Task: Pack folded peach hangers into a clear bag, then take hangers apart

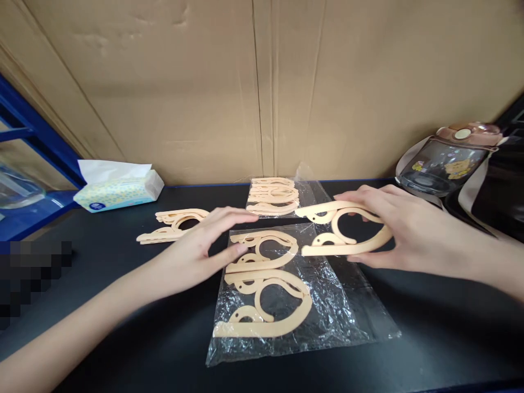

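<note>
My right hand grips a beige folding hanger by its curved end, fingers above and thumb below, over the right side of a clear plastic bag. Inside that bag, two more folded hangers lie one in front of the other. My left hand is open, its fingers stretched to the right and its thumb by the bag's upper left edge; whether the thumb touches the bag I cannot tell. Partly behind this hand are loose folded hangers. Farther back, another clear bag holds stacked hangers.
A tissue pack rests at the back left of the black table, near a blue frame. At the back right stands a tilted clear bottle with a strap, beside a dark bag. A cardboard wall closes off the back.
</note>
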`<action>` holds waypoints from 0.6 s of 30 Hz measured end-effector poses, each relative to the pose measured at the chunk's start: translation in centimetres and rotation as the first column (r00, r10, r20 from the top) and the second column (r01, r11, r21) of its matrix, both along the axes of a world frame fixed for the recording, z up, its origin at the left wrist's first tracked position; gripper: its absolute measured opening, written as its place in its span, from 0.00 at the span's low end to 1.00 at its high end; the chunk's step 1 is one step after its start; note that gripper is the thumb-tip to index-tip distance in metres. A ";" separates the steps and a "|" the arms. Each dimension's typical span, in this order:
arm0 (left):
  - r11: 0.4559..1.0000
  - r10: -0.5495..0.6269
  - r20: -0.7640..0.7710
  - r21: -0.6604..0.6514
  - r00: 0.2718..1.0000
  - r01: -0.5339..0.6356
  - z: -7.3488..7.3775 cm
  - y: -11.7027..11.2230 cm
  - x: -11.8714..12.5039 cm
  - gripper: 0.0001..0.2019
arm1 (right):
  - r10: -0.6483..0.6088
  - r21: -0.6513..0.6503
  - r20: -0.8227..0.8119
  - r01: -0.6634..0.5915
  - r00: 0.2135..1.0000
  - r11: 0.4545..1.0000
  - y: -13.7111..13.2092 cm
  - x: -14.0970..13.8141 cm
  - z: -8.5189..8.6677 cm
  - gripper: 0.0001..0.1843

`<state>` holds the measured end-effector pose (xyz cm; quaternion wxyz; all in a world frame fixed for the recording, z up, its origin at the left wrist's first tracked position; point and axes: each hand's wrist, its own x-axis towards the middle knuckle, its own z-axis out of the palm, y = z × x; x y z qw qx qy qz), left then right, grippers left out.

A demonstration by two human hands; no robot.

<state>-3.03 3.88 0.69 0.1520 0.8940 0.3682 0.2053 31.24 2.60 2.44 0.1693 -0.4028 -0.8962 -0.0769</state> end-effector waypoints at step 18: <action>0.998 0.047 -0.134 0.042 0.990 -0.042 -2.6 3.5 -2.1 0.17 | -0.005 -0.692 0.047 0.036 0.999 0.721 0.7 1.1 1.2 0.30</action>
